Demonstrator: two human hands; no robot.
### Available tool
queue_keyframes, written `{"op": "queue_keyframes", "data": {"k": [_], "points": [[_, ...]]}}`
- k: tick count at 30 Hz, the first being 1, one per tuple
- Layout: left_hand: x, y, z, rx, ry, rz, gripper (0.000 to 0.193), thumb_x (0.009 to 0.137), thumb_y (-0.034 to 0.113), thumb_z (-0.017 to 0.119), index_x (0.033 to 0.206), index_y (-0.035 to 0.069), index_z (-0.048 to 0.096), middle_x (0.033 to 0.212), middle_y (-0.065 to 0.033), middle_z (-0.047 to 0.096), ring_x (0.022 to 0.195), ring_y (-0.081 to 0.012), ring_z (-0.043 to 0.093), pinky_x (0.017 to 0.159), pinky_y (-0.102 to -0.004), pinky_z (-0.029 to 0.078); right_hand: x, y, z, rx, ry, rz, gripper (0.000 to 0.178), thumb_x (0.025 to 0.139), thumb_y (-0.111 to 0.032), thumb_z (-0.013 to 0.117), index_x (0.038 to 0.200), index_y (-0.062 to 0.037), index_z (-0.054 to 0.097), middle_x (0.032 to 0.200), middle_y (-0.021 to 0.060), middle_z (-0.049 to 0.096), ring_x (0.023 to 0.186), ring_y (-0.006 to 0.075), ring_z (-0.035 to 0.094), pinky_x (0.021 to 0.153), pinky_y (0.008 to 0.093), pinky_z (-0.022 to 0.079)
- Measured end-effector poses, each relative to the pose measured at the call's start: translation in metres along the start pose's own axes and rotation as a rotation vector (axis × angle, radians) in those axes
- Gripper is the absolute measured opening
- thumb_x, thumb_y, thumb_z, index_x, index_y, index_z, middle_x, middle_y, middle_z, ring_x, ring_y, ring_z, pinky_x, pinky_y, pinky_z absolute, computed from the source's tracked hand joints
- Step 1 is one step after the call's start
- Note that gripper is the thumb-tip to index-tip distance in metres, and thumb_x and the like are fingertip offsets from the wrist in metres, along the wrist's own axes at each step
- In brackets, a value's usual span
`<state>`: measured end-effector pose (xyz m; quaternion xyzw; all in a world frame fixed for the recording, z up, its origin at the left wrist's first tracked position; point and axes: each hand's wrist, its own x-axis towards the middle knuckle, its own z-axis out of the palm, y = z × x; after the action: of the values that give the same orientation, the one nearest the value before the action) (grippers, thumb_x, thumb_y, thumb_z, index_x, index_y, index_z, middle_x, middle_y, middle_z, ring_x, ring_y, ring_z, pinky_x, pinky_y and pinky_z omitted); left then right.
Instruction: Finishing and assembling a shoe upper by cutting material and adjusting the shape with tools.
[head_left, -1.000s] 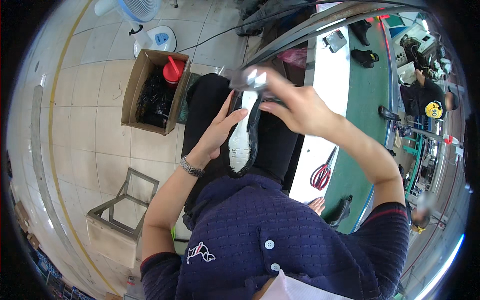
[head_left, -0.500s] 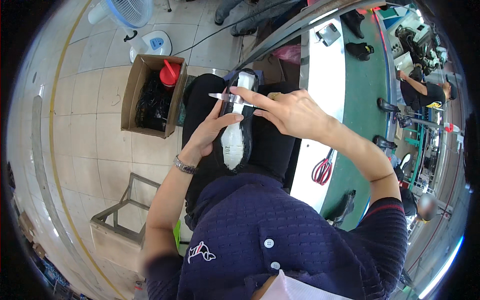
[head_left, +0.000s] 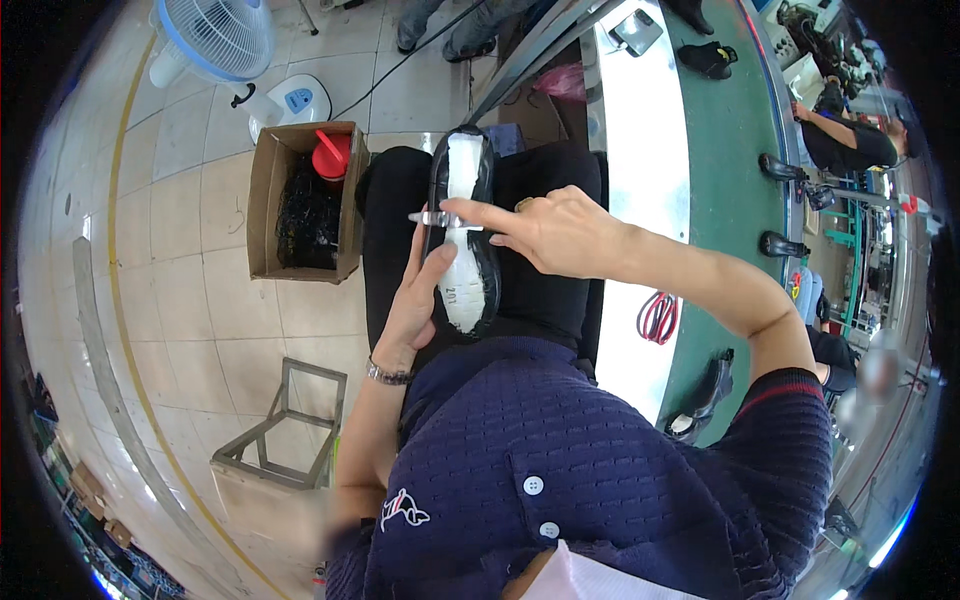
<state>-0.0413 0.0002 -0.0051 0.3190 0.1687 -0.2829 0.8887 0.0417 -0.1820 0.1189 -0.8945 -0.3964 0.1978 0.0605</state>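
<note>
Left hand (head_left: 408, 312) grasped the upturned dark shoe (head_left: 466, 280) by its left edge, thumb pressed on the white sole. Right hand (head_left: 565, 235) gripped a flat metal blade (head_left: 429, 218), index finger stretched along it; the blade lay crosswise over the middle of the shoe, its tip jutting past the left edge. Handle hidden — could not tell whether the cutting edge touched the sole.

The shoe sat over the lap of black trousers (head_left: 545, 175), sole up, between the two hands. A metal-banded watch (head_left: 388, 373) circled the wrist nearer, and left of, the shoe.

Left of the shoe, on the tiled floor: an open cardboard box (head_left: 257, 225) with dark scraps and a red-lidded container (head_left: 332, 158). Farther off that way and ahead, a blue-rimmed fan (head_left: 215, 38). Left of the shoe and nearer the body, a metal-framed stool (head_left: 270, 468).

Right of the shoe ran a white ledge (head_left: 645, 160) bearing red-handled scissors (head_left: 658, 318), blades not visible. Beyond it, farther right — a green belt (head_left: 735, 210) carrying more dark footwear (head_left: 707, 60).
</note>
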Motion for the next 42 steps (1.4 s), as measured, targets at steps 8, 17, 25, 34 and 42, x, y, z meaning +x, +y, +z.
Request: {"op": "queue_keyframes", "data": {"k": [8, 17, 25, 34, 42], "points": [[-0.002, 0.01, -0.002, 0.122, -0.005, -0.04, 0.09, 0.085, 0.013, 0.068, 0.153, 0.028, 0.012, 0.14, -0.007, 0.042, 0.124, -0.0183, 0.043, 0.103, -0.0349, 0.036, -0.004, -0.006, 0.012, 0.068, 0.091, -0.086, 0.068, 0.089, -0.023, 0.06, 0.149, -0.0254, 0.027, 0.06, 0.0077, 0.061, 0.045, 0.0197, 0.06, 0.039, 0.029, 0.045], [-0.011, -0.012, -0.03, -0.387, -0.103, -0.147, 0.069, 0.096, 0.027, 0.055, 0.152, 0.021, 0.016, 0.141, -0.0076, 0.042, 0.127, -0.022, 0.043, 0.106, -0.0409, 0.036, -0.003, -0.01, 0.023, 0.114, -0.035, -0.006, 0.07, 0.091, -0.023, 0.059, 0.15, -0.026, 0.022, 0.056, 0.0067, 0.058, 0.04, 0.0177, 0.055, 0.035, 0.0285, 0.04], [-0.015, -0.018, -0.001, 0.19, 0.044, 0.163, 0.07, 0.096, 0.021, 0.057, 0.153, 0.018, 0.015, 0.14, -0.0081, 0.042, 0.121, -0.0163, 0.046, 0.101, -0.0317, 0.04, -0.013, -0.026, 0.012, 0.087, 0.081, -0.063, 0.078, 0.084, -0.007, 0.054, 0.151, -0.0253, 0.02, 0.059, 0.0077, 0.059, 0.044, 0.0168, 0.058, 0.036, 0.0272, 0.042], [-0.017, -0.026, -0.038, -0.013, -0.005, -0.078, 0.099, 0.081, -0.003, 0.065, 0.153, 0.025, 0.004, 0.104, -0.0006, 0.055, 0.094, -0.0113, 0.057, 0.086, -0.0295, 0.05, -0.026, -0.038, 0.023, 0.061, 0.055, -0.133, 0.077, 0.084, -0.007, 0.055, 0.15, -0.0298, 0.024, 0.062, 0.0098, 0.059, 0.045, 0.0147, 0.058, 0.037, 0.0274, 0.045], [-0.009, 0.003, -0.027, 0.133, -0.108, -0.034, 0.099, 0.078, 0.01, 0.075, 0.153, 0.015, 0.01, 0.142, -0.0057, 0.041, 0.128, -0.0198, 0.043, 0.105, -0.0361, 0.037, 0.004, 0.002, -0.008, 0.208, 0.33, -0.084, 0.071, 0.09, -0.019, 0.058, 0.15, -0.028, 0.022, 0.055, 0.0055, 0.057, 0.041, 0.0182, 0.055, 0.038, 0.0316, 0.044]]}}
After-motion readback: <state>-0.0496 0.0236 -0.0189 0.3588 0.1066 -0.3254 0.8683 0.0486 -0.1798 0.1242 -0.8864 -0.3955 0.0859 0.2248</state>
